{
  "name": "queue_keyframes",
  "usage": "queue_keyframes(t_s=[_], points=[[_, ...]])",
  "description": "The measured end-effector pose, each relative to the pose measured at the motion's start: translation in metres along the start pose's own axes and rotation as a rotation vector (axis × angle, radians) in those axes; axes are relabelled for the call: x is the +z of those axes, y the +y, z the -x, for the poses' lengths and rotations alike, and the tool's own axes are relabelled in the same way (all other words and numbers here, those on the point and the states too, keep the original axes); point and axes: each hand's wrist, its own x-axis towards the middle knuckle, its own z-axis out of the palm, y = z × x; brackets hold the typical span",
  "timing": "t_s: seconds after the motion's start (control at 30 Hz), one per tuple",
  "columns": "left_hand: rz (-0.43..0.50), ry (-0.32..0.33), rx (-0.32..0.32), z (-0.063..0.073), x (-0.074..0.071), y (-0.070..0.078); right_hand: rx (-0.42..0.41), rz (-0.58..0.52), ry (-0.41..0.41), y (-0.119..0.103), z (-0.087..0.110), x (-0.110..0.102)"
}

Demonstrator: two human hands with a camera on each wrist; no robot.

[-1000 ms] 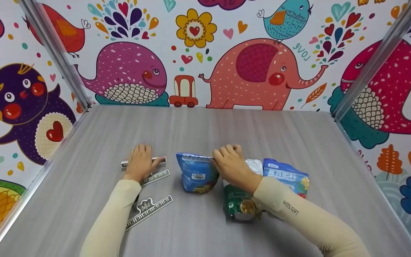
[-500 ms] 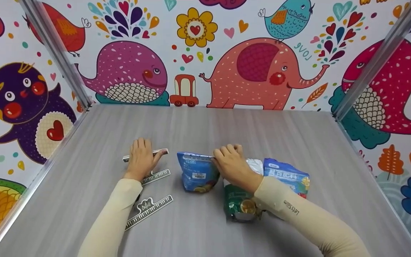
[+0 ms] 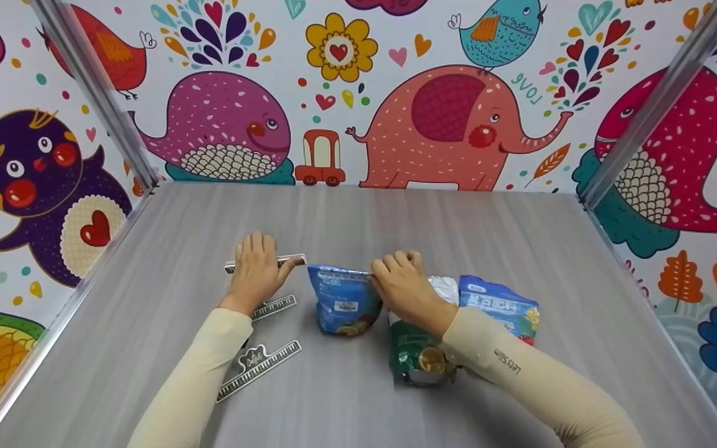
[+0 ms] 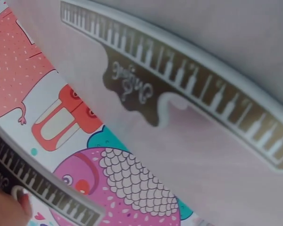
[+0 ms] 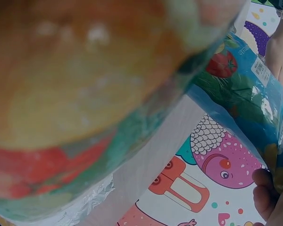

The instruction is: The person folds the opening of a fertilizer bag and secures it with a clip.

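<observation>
My left hand [image 3: 255,274] grips a long clip with a piano-key print [image 4: 45,186], its fingers lying over it and the thumb along its right part. The clip's right end is close to the top left corner of a blue food bag [image 3: 341,306]. That bag stands upright, its top edge drawn flat. My right hand [image 3: 408,287] pinches the bag's top right corner with curled fingers. Below my left hand lies a second piano-key clip [image 3: 276,307], partly hidden by it. A third such clip [image 3: 262,370] lies nearer, partly behind the left sleeve.
Under my right wrist is a green and silver bag [image 3: 411,348]. Another blue bag [image 3: 498,305] lies to its right, partly covered by the sleeve. Printed cartoon walls [image 3: 333,112] and metal posts [image 3: 657,112] bound the grey table [image 3: 358,230].
My left hand has lifted the clip and carried it away from me and to the right, up to the bag's top left corner. The right hand and bag stay in place.
</observation>
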Motion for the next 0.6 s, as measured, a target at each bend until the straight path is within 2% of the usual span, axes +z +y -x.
queue_keyframes(t_s=[0.33,0.6], points=[[-0.028,-0.06,0.013,-0.008,-0.012,0.014,0.019,-0.021,-0.026,0.0,0.0,-0.003],[0.003,-0.01,0.033,-0.013,-0.02,0.022,-0.018,0.005,0.022,0.001,0.001,-0.001]])
